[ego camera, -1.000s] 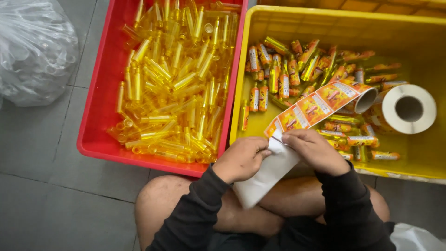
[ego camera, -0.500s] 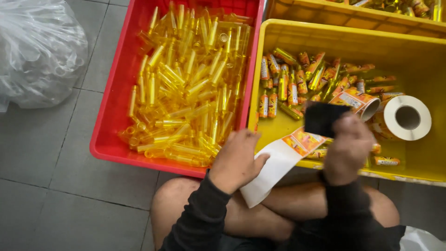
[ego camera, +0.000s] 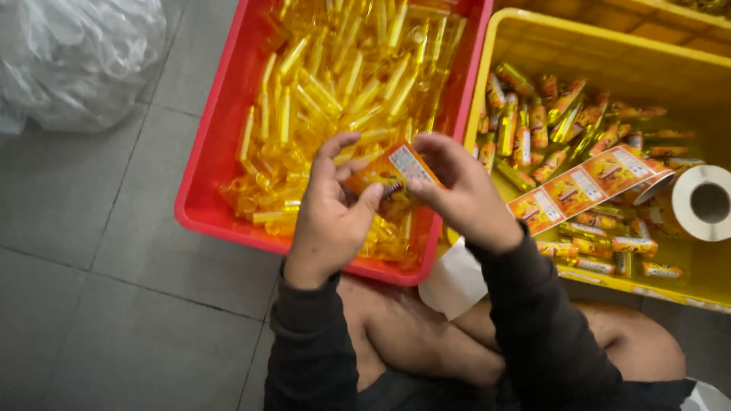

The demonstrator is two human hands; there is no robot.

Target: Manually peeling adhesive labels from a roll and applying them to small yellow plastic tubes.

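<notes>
Both hands, left (ego camera: 329,221) and right (ego camera: 463,190), pinch 1 label (ego camera: 396,171) around a tube; labelled tubes (ego camera: 548,129) at 2 o'clock, red bin (ego camera: 205,205) of bare tubes (ego camera: 343,84) left

clear plastic bag (ego camera: 72,61) top left on grey tiled floor (ego camera: 114,320), second yellow crate (ego camera: 647,19) behind, top right

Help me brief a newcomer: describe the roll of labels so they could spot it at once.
Find the yellow bin, right of the red bin. At its right side lies the label roll, a white ring with a hollow core. Unlike the small labelled tubes around it, a strip of orange labels trails from it toward the right hand.
</notes>
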